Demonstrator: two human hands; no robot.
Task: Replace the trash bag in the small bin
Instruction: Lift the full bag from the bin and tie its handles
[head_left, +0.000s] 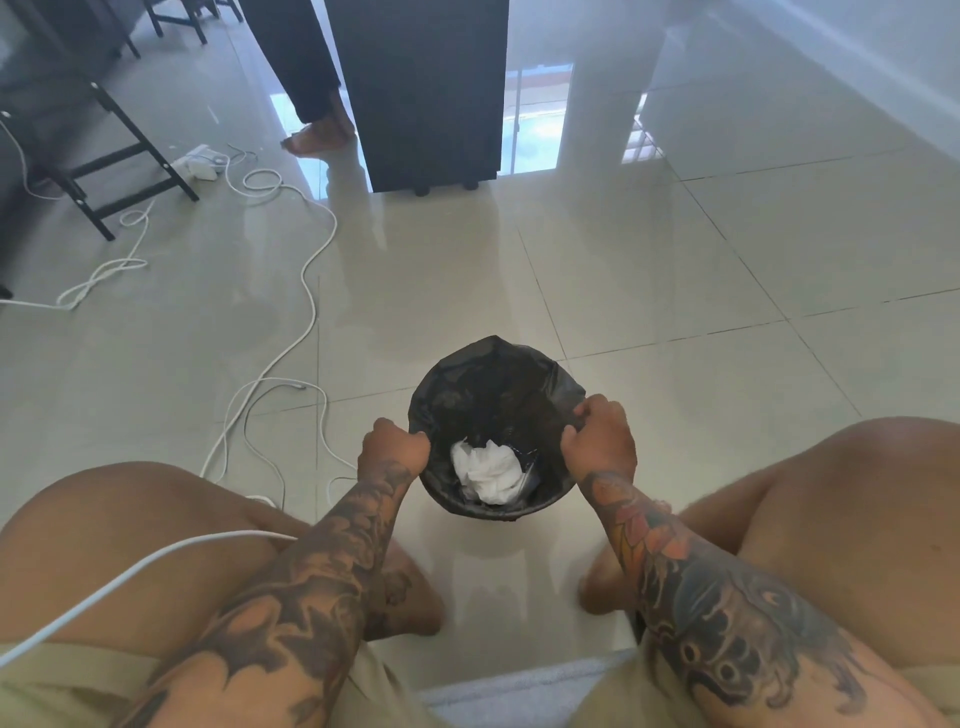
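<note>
Small bin (540, 506) sits on the floor tiles (675, 270) between my knees, with the old black bag (493, 384) lining it and crumpled white paper (488, 470) at the bottom. My left hand (392, 447) pinches the bag's left edge, my right hand (600, 436) grips the right edge, fingers curled. I judge removal barely begun; lifting out and relining remain. Farther left, white cables (306, 270) trail

Home interior: glossy floor tiles (649, 270), black cabinet (426, 93), loose white cables (311, 270).

Left hand (393, 445) fisted; right hand (602, 435) fisted — both forearms outstretched.
</note>
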